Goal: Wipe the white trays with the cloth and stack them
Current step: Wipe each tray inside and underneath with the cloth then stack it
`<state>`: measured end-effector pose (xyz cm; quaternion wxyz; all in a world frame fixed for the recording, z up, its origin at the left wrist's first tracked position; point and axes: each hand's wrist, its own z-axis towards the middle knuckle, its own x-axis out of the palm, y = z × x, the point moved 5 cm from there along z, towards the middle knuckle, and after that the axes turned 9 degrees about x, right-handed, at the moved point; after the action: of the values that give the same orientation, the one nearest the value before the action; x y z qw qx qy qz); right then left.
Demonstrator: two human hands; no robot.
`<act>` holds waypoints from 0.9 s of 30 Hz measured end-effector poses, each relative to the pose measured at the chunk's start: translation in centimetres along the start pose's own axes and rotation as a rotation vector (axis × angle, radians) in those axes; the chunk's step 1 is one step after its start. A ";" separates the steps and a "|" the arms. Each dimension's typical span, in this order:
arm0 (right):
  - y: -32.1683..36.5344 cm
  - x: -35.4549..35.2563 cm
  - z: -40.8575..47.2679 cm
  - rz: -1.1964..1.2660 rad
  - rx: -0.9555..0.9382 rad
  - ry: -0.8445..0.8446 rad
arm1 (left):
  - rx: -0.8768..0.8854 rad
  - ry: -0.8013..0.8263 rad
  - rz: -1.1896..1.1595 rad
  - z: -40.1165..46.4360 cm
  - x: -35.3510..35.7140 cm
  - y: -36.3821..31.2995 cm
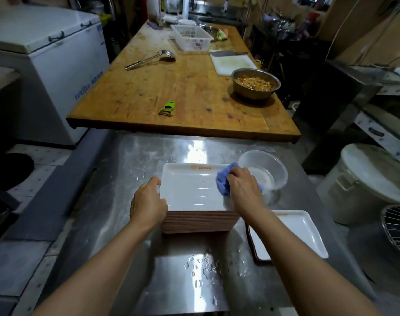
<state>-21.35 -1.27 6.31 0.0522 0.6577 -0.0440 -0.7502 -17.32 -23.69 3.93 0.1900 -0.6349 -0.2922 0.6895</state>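
While the right hand (244, 185) squeezes the soft blue cloth (224, 181), the left hand (148, 201) grips the hard, slippery white top tray (189, 188) by its edge, likely the safest hold.

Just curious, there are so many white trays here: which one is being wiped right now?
The top tray of the tall stack: the right hand presses the blue cloth on it; the lone tray lies untouched.

Counter (130, 179): bare steel left of the tray stack (199, 221) and along its far edge, open to passage. Right side blocked by clear bowl (266, 167), just beside the stack, and single tray (301, 233). Near strip free, bearing only water droplets (199, 267).
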 end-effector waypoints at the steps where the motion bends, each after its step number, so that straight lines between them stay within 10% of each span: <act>1: 0.1 -0.1 0.8 0.016 -0.006 0.005 | -0.003 -0.003 0.004 0.0 0.0 0.0; 17: -0.8 -1.6 -4.4 0.085 -0.107 0.245 | 0.000 -0.049 0.221 -1.1 0.1 -1.4; 21: -2.6 -3.9 -4.4 0.266 0.039 0.093 | 0.256 -0.176 0.311 -2.5 0.7 -4.4; 27: -5.8 -6.1 -4.9 0.506 0.242 -0.035 | 0.604 0.081 0.409 -3.8 4.9 -7.6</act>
<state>-15.83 5.29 10.89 0.1583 0.6142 -0.2969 -0.7138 -14.96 -14.20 5.03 0.2386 -0.6221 0.0654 0.7429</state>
